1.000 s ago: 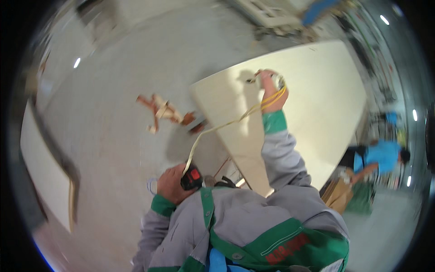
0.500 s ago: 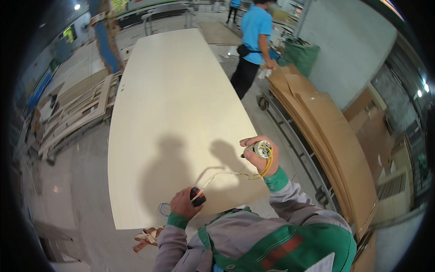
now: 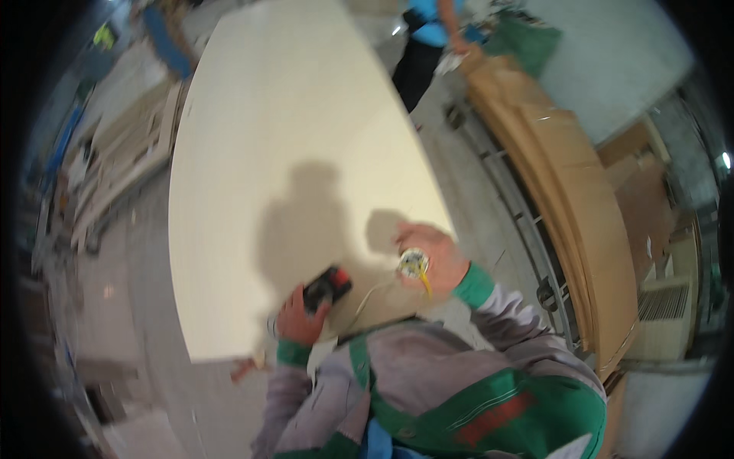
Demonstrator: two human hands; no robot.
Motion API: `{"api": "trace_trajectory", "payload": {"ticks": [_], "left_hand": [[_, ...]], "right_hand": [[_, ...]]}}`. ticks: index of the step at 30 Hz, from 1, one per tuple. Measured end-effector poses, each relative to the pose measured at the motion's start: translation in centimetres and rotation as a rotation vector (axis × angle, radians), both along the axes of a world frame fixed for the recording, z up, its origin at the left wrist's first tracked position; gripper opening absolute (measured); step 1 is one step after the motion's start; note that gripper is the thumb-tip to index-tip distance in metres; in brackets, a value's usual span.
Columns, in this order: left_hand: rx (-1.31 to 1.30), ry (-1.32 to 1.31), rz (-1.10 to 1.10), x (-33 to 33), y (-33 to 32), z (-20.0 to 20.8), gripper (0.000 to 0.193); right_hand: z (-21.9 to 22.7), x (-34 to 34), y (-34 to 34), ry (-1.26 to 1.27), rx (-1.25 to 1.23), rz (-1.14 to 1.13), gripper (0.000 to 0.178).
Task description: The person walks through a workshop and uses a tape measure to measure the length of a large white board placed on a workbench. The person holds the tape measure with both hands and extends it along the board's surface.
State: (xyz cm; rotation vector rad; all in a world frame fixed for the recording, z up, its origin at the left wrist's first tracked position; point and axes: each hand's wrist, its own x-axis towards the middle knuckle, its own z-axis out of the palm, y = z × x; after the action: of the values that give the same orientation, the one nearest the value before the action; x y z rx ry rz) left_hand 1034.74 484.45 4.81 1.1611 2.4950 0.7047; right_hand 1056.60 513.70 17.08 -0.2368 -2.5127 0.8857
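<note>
My left hand (image 3: 300, 320), low over the near part of a large pale board (image 3: 229, 168), is closed around a black and red battery pack (image 3: 329, 288). Farther right, near the board's edge, my right hand (image 3: 442, 258) grips what looks like a small electric motor (image 3: 414, 263), a cylinder with its round pale end facing up. Yellow wire loops from that end, and a pale cord (image 3: 370, 297) runs down and left from it. Motion smears the fingers of both hands. The motor's far end is hidden in my right hand.
To the right, a wheeled cart (image 3: 514, 200) carries stacked brown cardboard sheets (image 3: 562, 176). A person in blue (image 3: 419, 65) stands beyond the board's right edge. Wooden strips and frames (image 3: 126, 172) are stacked at left. A green sack (image 3: 521, 42) sits behind the cardboard.
The view has tipped down and blurred. My left hand has raised and turned the battery pack, showing more of it. My right hand has turned the motor's round end toward me.
</note>
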Motion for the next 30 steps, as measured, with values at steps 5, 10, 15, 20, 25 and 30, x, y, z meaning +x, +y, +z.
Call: {"api": "trace_trajectory", "payload": {"ticks": [5, 10, 15, 20, 25, 30], "left_hand": [[-0.080, 0.028, 0.030, 0.5, 0.1, 1.6, 0.093], [-0.074, -0.074, 0.018, -0.8, 0.6, 2.3, 0.092], [-0.037, -0.107, 0.008, -1.4, 0.2, 1.0, 0.086], [0.062, -0.163, -0.045, -2.5, 0.1, 1.0, 0.085], [-0.090, -0.125, -0.074, -2.3, 0.5, 2.8, 0.083], [-0.151, -0.024, -0.104, -2.1, 1.0, 2.0, 0.088]], "right_hand": [[-2.3, -2.0, -3.6, -0.337, 0.257, 0.169, 0.034], [-4.8, -5.5, -7.6, -0.577, 0.381, 0.284, 0.036], [-6.7, -8.3, -10.1, -0.680, 0.537, 0.321, 0.046], [-7.5, -8.0, -10.7, -0.812, 0.476, 0.247, 0.059], [-7.9, -7.5, -11.4, -0.739, 0.500, 0.184, 0.056], [-5.9, -5.1, -10.9, -0.489, 0.383, 0.004, 0.046]]}}
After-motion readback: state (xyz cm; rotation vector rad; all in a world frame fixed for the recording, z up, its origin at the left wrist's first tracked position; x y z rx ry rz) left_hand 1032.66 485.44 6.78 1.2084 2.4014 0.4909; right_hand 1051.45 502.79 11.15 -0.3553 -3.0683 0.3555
